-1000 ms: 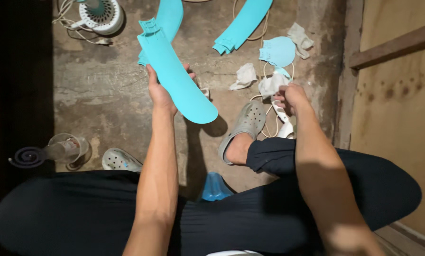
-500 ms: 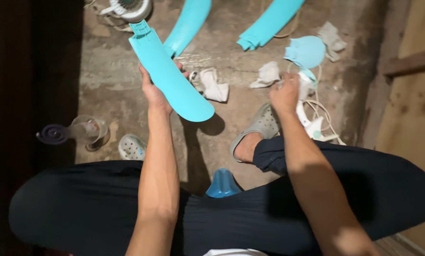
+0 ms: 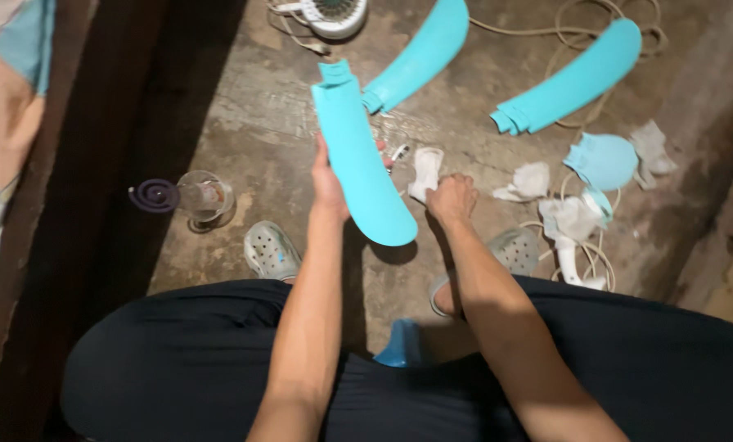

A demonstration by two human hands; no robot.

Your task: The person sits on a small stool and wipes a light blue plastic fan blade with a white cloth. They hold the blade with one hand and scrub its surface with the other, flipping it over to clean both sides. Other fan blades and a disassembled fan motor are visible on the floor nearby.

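My left hand (image 3: 328, 184) grips a long turquoise fan blade (image 3: 357, 160) by its edge and holds it above the concrete floor, its notched end pointing away from me. My right hand (image 3: 452, 199) reaches down beside the blade, its fingers closed on a crumpled white cloth (image 3: 424, 172) that lies on the floor. Two more turquoise blades (image 3: 420, 53) (image 3: 575, 78) lie farther out on the floor.
A white fan motor part (image 3: 330, 12) and coiled cord (image 3: 579, 24) lie at the top. A round turquoise cap (image 3: 604, 161), more white rags (image 3: 530, 180) and white plastic parts (image 3: 575, 262) sit right. A glass with a mosquito coil (image 3: 203, 196) stands left. Grey clogs (image 3: 270, 250) are on my feet.
The view swung right. My right hand left the rags near the white parts and moved left onto the white cloth beside the blade. The left hand still holds the blade.
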